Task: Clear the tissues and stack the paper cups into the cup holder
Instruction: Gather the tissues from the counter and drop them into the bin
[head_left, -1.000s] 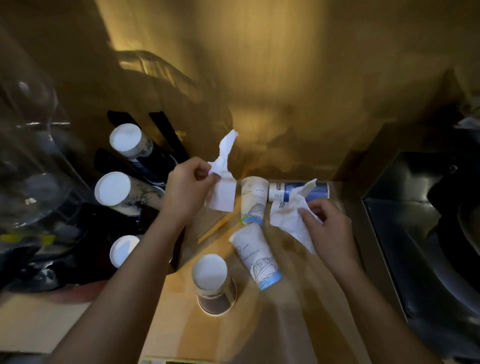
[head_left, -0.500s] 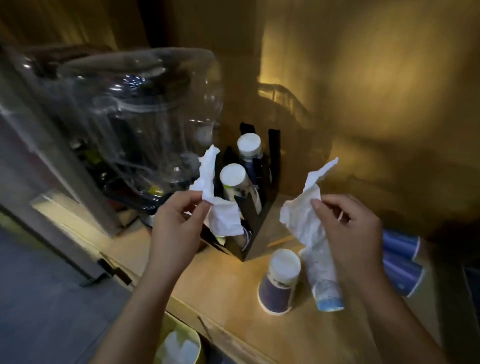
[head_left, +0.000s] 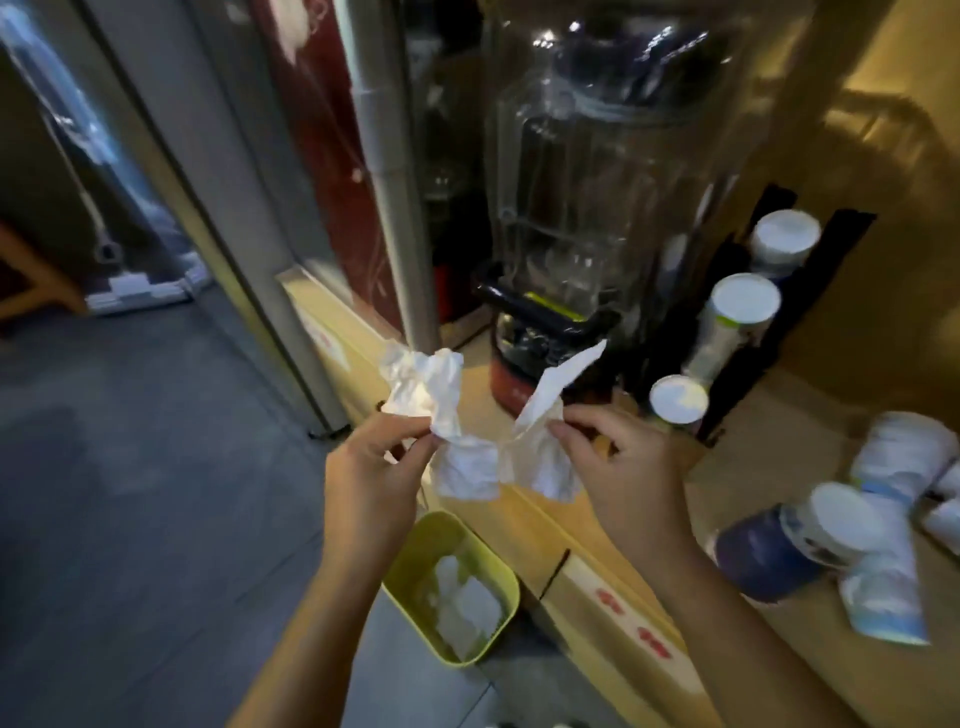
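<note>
My left hand (head_left: 369, 467) pinches a crumpled white tissue (head_left: 441, 415). My right hand (head_left: 623, 462) pinches a second white tissue (head_left: 545, 441) close beside it. Both tissues hang past the counter's front edge, above a yellow bin (head_left: 498, 566) on the floor that holds white tissues. The black cup holder (head_left: 831, 260) stands on the wooden counter (head_left: 779, 675) at the right with three white-bottomed cup stacks (head_left: 743, 306) leaning in it. Loose paper cups lie on the counter at far right: a dark blue one upside down (head_left: 769, 556), a white one with a blue band (head_left: 883, 597), and others (head_left: 904, 457).
A large clear blender jar on a black and red base (head_left: 582, 218) stands on the counter left of the holder. A grey pillar (head_left: 395, 171) and door frame rise behind it. Grey floor (head_left: 130, 467) stretches to the left.
The view has swung left and down, from the counter to its front edge, the floor and the bin. Both hands moved left with their tissues and came closer together.
</note>
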